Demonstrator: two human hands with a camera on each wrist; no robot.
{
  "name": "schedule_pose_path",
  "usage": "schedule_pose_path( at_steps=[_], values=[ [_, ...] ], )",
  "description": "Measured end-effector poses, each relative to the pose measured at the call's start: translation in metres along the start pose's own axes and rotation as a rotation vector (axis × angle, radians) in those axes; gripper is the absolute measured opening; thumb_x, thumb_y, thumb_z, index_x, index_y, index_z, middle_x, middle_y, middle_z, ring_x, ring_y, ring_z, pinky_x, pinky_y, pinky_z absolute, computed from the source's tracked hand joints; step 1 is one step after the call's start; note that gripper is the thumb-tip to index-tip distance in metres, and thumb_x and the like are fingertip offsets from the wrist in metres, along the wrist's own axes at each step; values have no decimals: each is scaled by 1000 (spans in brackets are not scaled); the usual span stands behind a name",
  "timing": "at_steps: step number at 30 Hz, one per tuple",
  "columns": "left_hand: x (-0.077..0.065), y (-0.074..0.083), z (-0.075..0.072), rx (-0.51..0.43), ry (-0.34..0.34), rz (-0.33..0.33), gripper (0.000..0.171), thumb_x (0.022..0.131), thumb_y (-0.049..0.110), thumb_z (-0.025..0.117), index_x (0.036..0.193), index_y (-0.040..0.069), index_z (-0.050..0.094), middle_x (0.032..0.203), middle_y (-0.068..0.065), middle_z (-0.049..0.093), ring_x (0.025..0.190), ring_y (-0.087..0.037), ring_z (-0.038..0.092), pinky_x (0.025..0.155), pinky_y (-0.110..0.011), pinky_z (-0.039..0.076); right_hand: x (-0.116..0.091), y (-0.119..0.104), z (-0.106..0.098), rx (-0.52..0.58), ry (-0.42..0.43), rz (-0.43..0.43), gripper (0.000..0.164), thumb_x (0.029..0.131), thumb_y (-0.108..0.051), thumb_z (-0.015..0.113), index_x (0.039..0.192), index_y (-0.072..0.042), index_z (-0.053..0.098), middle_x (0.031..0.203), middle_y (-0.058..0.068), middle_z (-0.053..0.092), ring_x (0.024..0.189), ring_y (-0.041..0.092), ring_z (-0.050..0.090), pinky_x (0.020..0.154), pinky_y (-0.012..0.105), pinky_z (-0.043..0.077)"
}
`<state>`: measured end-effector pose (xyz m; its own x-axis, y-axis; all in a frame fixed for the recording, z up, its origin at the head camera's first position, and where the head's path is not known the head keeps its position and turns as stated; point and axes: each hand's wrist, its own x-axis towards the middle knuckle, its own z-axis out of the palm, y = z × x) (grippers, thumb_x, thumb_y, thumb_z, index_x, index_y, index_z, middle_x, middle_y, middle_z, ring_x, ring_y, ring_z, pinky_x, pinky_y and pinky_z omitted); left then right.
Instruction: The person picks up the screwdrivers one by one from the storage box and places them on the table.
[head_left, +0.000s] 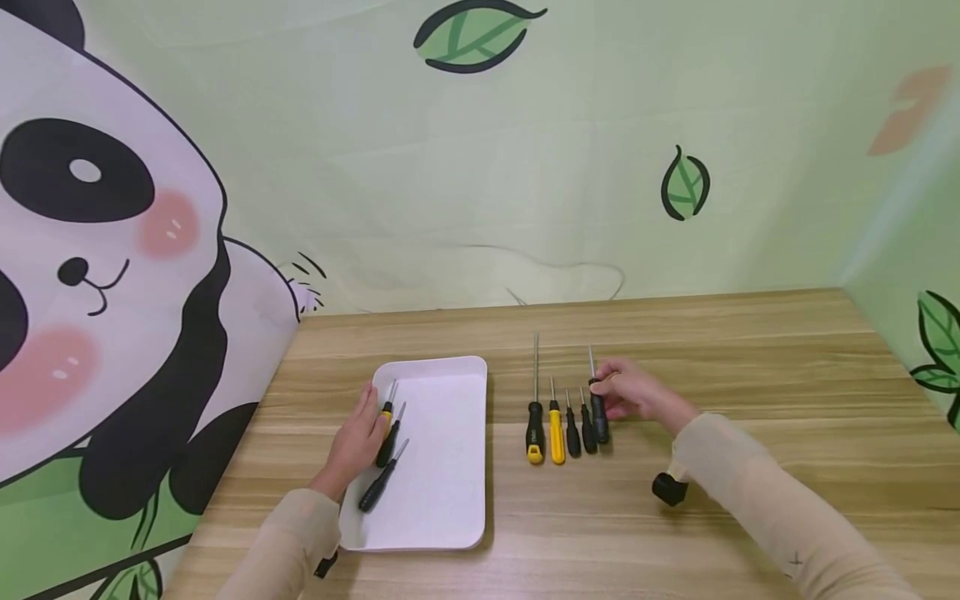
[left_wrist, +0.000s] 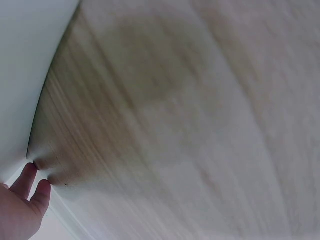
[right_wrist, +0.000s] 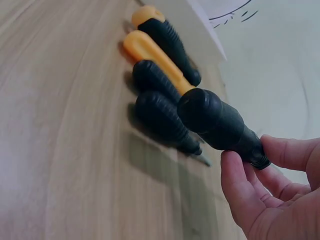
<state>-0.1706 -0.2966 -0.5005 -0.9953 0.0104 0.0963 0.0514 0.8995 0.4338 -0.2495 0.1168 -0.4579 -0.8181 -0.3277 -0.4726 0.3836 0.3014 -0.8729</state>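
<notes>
My right hand (head_left: 628, 389) pinches a black-handled screwdriver (head_left: 599, 419) near the top of its handle, shaft pointing away. In the right wrist view, this screwdriver (right_wrist: 215, 120) appears raised above the table, between thumb and fingers. To its left lie two small black screwdrivers (head_left: 573, 435), a yellow screwdriver (head_left: 557, 435) and a long black one with a yellow end (head_left: 535, 427), side by side. My left hand (head_left: 360, 437) grips the left rim of a white tray (head_left: 446, 467); the left wrist view shows fingertips (left_wrist: 42, 190) outside its wall. Inside lie three screwdrivers (head_left: 378, 490), one partly hidden by that hand.
A wood-grain table (head_left: 577, 533) carries everything. Near my right forearm is a black-ended object (head_left: 669, 489), partly covered by the sleeve. Behind the table rises a green wall cloth (head_left: 525, 200) with leaves and a large panda print on the left.
</notes>
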Motion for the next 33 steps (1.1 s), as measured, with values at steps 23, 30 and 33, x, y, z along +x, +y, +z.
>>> schedule_pose_path(
  at_steps=[23, 30, 33],
  values=[
    [-1, -1, 0, -1, 2, 2, 53, 92, 17, 39, 137, -5, 22, 145, -20, 20, 125, -37, 33, 97, -51, 32, 3, 15, 1, -116, 117, 30, 16, 83, -1, 52, 96, 1, 43, 68, 2, 49, 52, 11, 49, 49, 26, 49],
    [0, -2, 0, -1, -12, -1, 53, 92, 17, 39, 138, -5, 21, 145, -19, 19, 127, -36, 32, 98, -50, 31, 4, 15, 5, -127, 131, 50, 13, 83, -1, 52, 92, 0, 44, 64, 2, 48, 50, 11, 48, 47, 24, 47],
    [0, -2, 0, -3, -12, -4, 53, 92, 17, 39, 138, -5, 21, 146, -19, 18, 126, -36, 32, 98, -50, 31, 6, 15, 6, -123, 141, 52, 12, 82, 0, 52, 89, 0, 43, 62, 1, 46, 48, 10, 46, 45, 23, 46]
  ],
)
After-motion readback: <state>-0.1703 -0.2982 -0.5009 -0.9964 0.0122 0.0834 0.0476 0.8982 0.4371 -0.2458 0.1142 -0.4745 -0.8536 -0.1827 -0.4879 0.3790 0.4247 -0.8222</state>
